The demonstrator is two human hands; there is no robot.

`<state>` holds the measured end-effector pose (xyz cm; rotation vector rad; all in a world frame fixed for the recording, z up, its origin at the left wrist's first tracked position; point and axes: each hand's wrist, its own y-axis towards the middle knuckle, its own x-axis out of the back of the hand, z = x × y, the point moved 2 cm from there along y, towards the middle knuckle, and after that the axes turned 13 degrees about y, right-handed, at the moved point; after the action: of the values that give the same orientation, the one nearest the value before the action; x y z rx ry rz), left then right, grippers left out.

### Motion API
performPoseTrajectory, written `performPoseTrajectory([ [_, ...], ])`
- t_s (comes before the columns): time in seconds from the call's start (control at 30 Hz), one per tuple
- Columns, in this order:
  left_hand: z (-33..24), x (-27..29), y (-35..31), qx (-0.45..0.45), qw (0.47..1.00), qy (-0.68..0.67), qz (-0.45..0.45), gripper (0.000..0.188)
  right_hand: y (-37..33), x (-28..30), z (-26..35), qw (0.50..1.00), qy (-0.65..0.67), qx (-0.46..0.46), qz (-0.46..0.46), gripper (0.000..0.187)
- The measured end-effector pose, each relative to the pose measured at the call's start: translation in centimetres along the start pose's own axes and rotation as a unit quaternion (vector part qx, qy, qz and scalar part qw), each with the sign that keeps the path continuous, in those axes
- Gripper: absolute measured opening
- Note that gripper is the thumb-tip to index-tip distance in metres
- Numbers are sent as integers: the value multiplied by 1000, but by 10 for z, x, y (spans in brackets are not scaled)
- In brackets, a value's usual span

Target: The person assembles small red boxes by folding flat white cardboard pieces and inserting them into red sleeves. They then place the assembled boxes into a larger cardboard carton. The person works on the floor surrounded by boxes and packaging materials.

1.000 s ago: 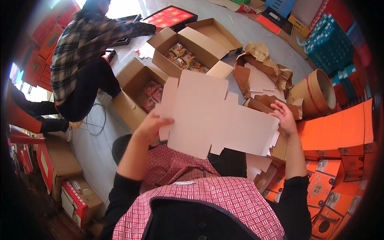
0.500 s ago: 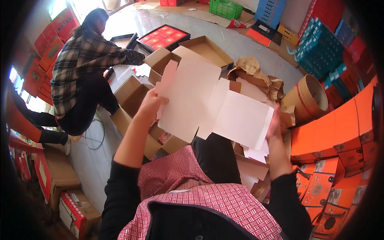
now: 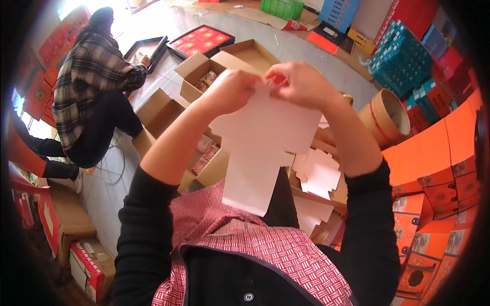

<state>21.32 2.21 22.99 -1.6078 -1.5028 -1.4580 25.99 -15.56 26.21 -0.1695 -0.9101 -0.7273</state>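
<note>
A pale, unfolded cardboard box blank (image 3: 265,135) hangs over my lap, one long flap reaching down to my checked apron (image 3: 286,255). At its far edge my left hand (image 3: 232,91) is closed on the card, fingers bent. Close beside it my right hand (image 3: 301,87) pinches the same edge with thumb and fingertips. The fold between the two hands is partly hidden by fingers. Right of the blank, more pale blanks (image 3: 319,173) lie stacked in an open carton. Under my left forearm another carton holds small packs (image 3: 206,153).
A person in a plaid shirt (image 3: 94,76) squats at the left, a hand at a dark tray (image 3: 145,53). Beyond stands a tray of red boxes (image 3: 201,41). A round tub (image 3: 385,117) and stacked orange boxes (image 3: 421,148) line the right. Open cartons (image 3: 161,115) surround my knees.
Both hands have moved together to the blank's far edge; it has been turned so a flap points toward me. The person at the left has shifted, reaching into the dark tray.
</note>
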Motion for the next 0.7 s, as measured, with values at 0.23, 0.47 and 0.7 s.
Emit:
performPoseTrajectory([
  [0.23, 48, -44, -133, -71, 971, 184, -138, 51, -27, 20, -118, 935, 316, -156, 34, 24],
  [0.47, -19, -86, -175, -209, 960, -186, -21, 25, -56, -39, -188, 900, 363, -236, 56, 22],
  [0.7, -9, -28, -154, -47, 948, -303, -85, 8, -112, -61, -228, 766, 533, -355, -56, 26],
])
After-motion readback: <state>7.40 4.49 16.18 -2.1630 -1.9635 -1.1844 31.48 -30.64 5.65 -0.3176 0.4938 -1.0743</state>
